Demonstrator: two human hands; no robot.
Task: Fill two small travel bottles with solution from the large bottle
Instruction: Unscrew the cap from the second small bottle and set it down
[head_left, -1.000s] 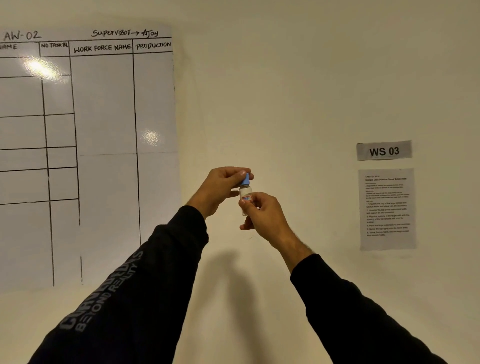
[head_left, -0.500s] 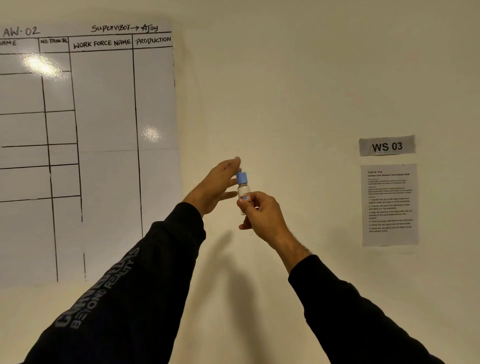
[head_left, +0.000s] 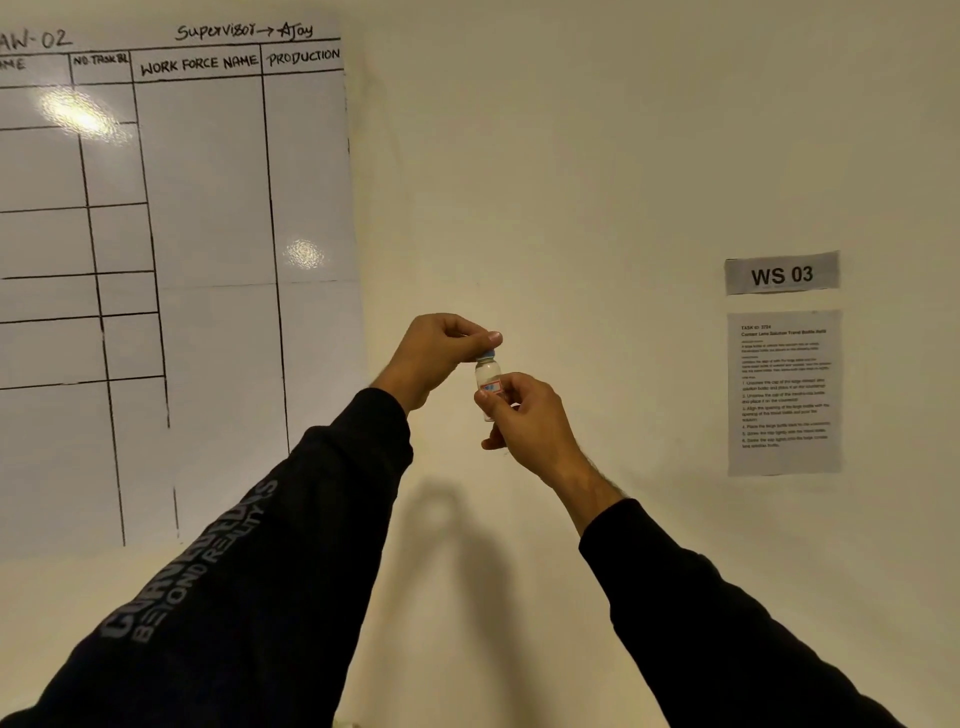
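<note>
Bottle cap regripped by left hand.

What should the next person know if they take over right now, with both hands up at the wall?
Left hand: fingers pinched on the blue cap of the small bottle.
Right hand: gripping the small bottle's lower half, upright, in front of the wall.
Cap sits on the bottle; tightening or loosening cannot be told.
The bottle looks pale inside; fill level unclear.
The large bottle and the second small bottle are out of view.
Left: settle this cap, find the others, confirm both are filled.
</note>
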